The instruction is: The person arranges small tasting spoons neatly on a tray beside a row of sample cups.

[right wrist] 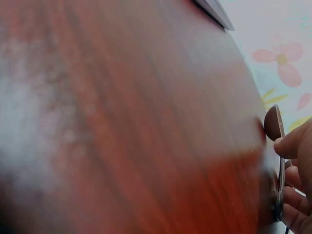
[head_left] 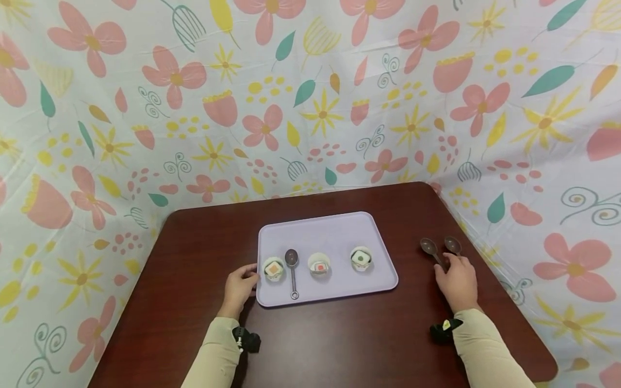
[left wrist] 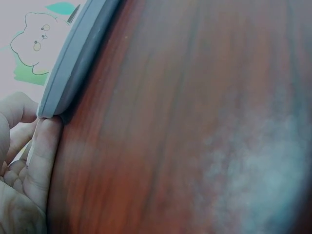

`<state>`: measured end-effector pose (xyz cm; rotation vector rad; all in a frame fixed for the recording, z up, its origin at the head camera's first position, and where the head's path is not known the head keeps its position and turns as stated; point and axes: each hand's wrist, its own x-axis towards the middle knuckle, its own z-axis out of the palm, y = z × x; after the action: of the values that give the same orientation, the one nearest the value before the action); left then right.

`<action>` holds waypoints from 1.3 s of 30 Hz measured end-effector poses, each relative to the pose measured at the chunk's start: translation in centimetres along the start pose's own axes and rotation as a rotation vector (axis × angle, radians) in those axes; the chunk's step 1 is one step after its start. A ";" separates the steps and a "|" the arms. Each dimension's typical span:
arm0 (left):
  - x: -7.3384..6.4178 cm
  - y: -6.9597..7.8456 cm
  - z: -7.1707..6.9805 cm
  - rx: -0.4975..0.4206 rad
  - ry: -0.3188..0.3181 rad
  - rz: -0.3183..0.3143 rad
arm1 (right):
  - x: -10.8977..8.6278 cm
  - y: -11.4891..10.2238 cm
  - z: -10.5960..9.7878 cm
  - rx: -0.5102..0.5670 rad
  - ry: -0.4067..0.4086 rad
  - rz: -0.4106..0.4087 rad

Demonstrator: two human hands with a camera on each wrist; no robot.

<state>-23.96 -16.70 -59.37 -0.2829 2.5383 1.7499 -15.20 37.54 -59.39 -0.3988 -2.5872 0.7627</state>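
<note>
My left hand (head_left: 236, 290) grips the left rim of a pale lilac tray (head_left: 335, 230). In the left wrist view its fingers (left wrist: 43, 163) are at the tray's grey-looking edge (left wrist: 73, 63). On the tray lie a dark measuring spoon (head_left: 291, 258) and three small round white pieces, with an orange square top (head_left: 274, 269), a red centre (head_left: 319, 265) and a green centre (head_left: 361, 258). At the table's right side, my right hand (head_left: 458, 283) holds a spoon (right wrist: 274, 123), thumb near its bowl. In the head view, two spoon bowls, left (head_left: 429, 246) and right (head_left: 453, 245), show past the fingers.
The dark red-brown wooden table (head_left: 339, 345) has rounded corners. A floral cloth (head_left: 310, 108) hangs behind it and along both sides. A small black device (head_left: 247, 339) is strapped on the left wrist, another (head_left: 443, 330) on the right.
</note>
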 end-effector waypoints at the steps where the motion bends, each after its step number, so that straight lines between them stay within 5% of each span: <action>1: 0.0 0.0 0.0 -0.001 0.002 -0.002 | -0.1 0.1 0.0 -0.002 0.003 -0.004; 12: 0.1 0.1 0.1 0.006 0.002 -0.014 | -0.3 0.5 0.3 -0.011 0.054 -0.062; 39: 0.4 -0.3 0.2 0.006 -0.002 -0.023 | 0.6 0.0 0.1 -0.027 -0.112 -0.092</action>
<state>-24.34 -16.64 -59.76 -0.3092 2.5281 1.7330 -15.76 37.75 -59.28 -0.2493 -2.7016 0.7377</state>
